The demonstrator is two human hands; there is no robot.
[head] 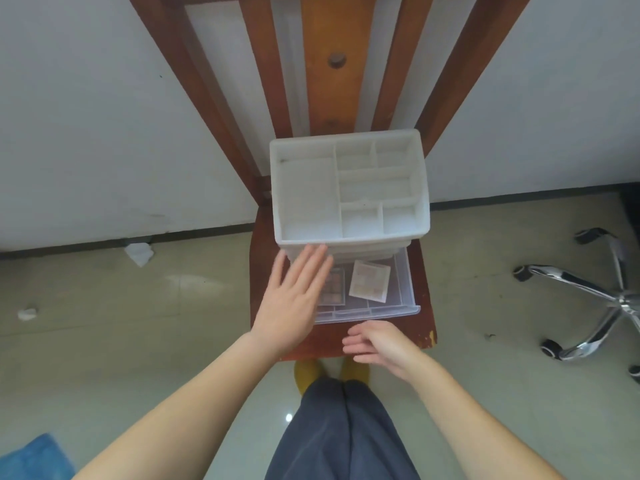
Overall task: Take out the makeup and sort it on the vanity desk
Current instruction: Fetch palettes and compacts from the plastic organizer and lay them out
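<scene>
White plastic organizer [349, 188], center frame, top w/ divided compartments. Its clear bottom drawer [398, 296] is pulled open toward lower frame. Inside lie flat a brown-toned palette [334, 289], partly hidden, & a pale square compact [369, 281] beside it.

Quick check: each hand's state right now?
Left hand: open, fingers straight over the drawer, holding nothing.
Right hand: open, loosely curled, empty.

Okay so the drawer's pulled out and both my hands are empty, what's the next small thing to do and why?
Probably reach the right hand into the open drawer and lift out the pale square palette. It lies uncovered there, while the left hand hovers flat over the darker palette, and the organizer's top compartments look empty.
</scene>
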